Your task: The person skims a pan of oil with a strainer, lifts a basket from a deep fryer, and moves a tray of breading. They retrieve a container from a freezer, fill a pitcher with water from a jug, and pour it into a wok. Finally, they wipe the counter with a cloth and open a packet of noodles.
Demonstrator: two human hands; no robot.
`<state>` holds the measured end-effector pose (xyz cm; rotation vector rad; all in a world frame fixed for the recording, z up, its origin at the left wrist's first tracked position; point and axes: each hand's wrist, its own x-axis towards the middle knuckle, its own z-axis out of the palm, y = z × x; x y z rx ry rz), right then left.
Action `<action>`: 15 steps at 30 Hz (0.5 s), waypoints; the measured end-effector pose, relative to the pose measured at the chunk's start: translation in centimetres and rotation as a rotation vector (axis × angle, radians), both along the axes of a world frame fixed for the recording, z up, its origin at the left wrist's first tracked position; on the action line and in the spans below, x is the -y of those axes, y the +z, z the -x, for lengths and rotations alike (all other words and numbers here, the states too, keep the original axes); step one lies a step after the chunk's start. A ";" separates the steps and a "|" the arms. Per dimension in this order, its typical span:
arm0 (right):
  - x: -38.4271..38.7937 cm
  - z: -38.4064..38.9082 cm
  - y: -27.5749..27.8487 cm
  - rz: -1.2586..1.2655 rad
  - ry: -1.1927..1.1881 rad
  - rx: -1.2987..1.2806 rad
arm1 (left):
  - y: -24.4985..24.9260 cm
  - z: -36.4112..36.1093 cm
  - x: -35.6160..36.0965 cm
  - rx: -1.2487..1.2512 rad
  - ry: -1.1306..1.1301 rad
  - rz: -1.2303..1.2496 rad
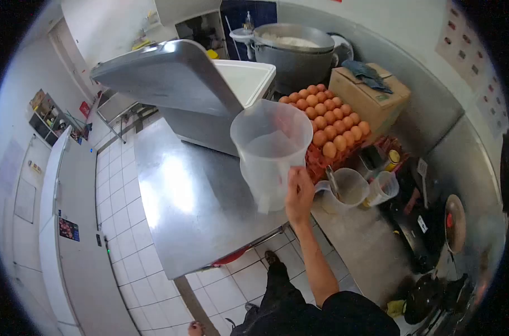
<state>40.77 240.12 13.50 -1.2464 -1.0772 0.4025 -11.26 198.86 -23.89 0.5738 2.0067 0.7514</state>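
R hand [298, 190]: grip closed on handle of the translucent jug [265, 168], jug's 4 o'c side. L hand [195, 329] cut off at frame's 7 o'c edge; open/shut, can't tell. Jug looks held clear above bench [176, 224], so lift seems done; contents unclear, so can't tell what else is done/left. Long axis approx 12–6 o'c in view: mouth 12, base 6. Around jug: bin [204, 126] w/ lid [153, 84] up at 10, eggs [329, 149] 1–2, 2nd jug [349, 196] 3–4.
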 end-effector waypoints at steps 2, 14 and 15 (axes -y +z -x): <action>-1.0 0.5 -1.9 -0.022 0.113 -0.135 | -1.0 -2.1 0.3 -0.008 -0.043 0.153; -0.1 0.2 -3.1 -0.276 -0.225 0.049 | 8.7 -13.4 -9.7 -0.054 -0.048 0.192; 0.2 0.2 -2.6 -0.310 -0.165 -0.194 | 11.5 -14.8 -12.0 -0.156 -0.093 0.220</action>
